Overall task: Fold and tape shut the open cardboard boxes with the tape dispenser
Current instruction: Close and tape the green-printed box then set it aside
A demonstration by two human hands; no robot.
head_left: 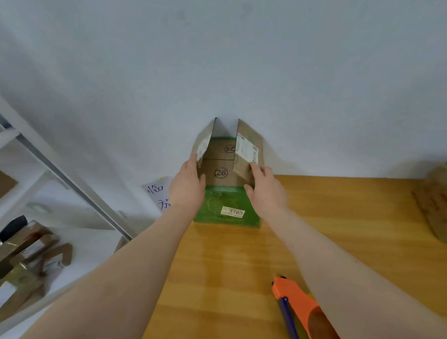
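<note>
1. An orange tape dispenser [298, 308] with a dark blue handle is seen lying on the near part of the wooden table [221, 271], untouched, just beside the right forearm and partly hidden by it.
2. Both bare forearms are stretched forward across the table toward the wall.
3. A cardboard box [225, 177] is set at the far edge of the table, against the white wall [238, 54]. Its green near side carries a white label [232, 211] printed 3703.
4. The two inner flaps, each marked with a circled 26, are already folded flat over the opening.
5. The left hand [186, 186] is laid with straight fingers against the outer face of the left flap [205, 142], which stands upright; the thumb is spread toward the box's near edge.
6. The right flap [248, 145], also upright and bearing a shipping label, is gripped at its lower near corner by the curled fingers and thumb of the right hand [264, 185].
7. A sheet of paper [158, 195] with handwritten characters is seen on the wall, left of the box.
8. More cardboard boxes [30, 252] are piled low on white shelving [39, 155] at far left; a flat piece of cardboard [439, 202] lies at the table's right edge.
</note>
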